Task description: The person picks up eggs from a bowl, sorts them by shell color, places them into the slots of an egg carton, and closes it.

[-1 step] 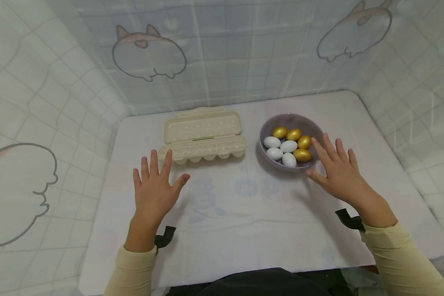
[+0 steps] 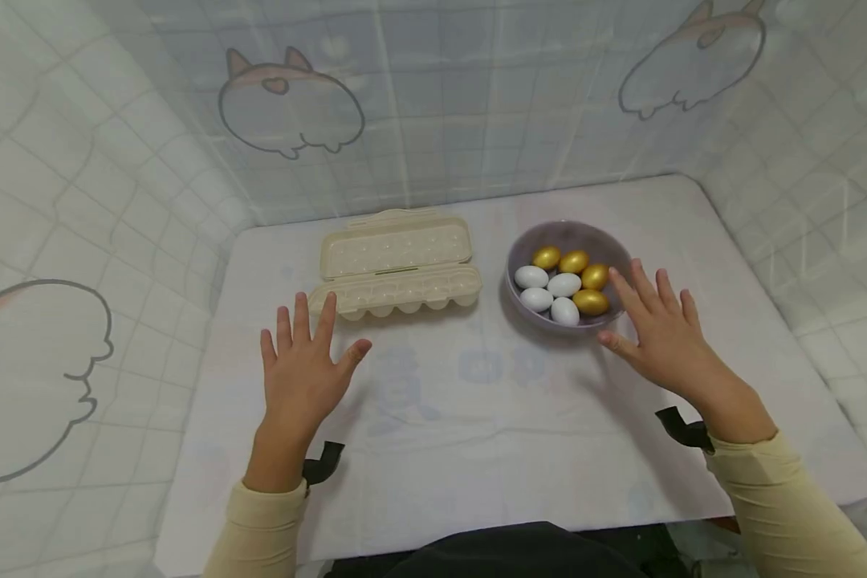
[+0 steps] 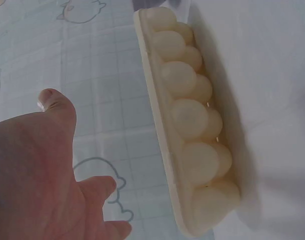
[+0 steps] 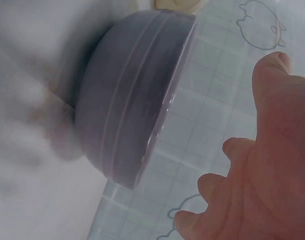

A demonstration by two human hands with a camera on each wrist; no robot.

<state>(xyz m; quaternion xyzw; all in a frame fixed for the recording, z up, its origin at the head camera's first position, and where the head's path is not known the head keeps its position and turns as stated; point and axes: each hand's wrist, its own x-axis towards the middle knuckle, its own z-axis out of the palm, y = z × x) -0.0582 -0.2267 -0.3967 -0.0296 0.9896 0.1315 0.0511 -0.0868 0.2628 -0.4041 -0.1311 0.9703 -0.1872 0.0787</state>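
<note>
A cream plastic egg carton (image 2: 397,269) lies with its lid (image 2: 397,247) folded back, left of centre at the back of the table. My left hand (image 2: 302,381), fingers spread, hovers in front of its left end and holds nothing. From the left wrist view, the rounded undersides of the egg cups (image 3: 190,118) show beside that hand. To the right stands a grey-purple bowl (image 2: 516,241) with several white eggs (image 2: 536,299) and several gold eggs (image 2: 591,303) inside. Beside its right rim my right hand (image 2: 665,349) hangs in the air, fingers spread, nothing in it.
A white cloth with faint prints covers the table (image 2: 477,449). Pale tiled-pattern curtains (image 2: 433,104) with cartoon animals hang behind and along both sides. The person's dark clothing (image 2: 535,550) shows at the table's front edge, and a black strap sits on each wrist.
</note>
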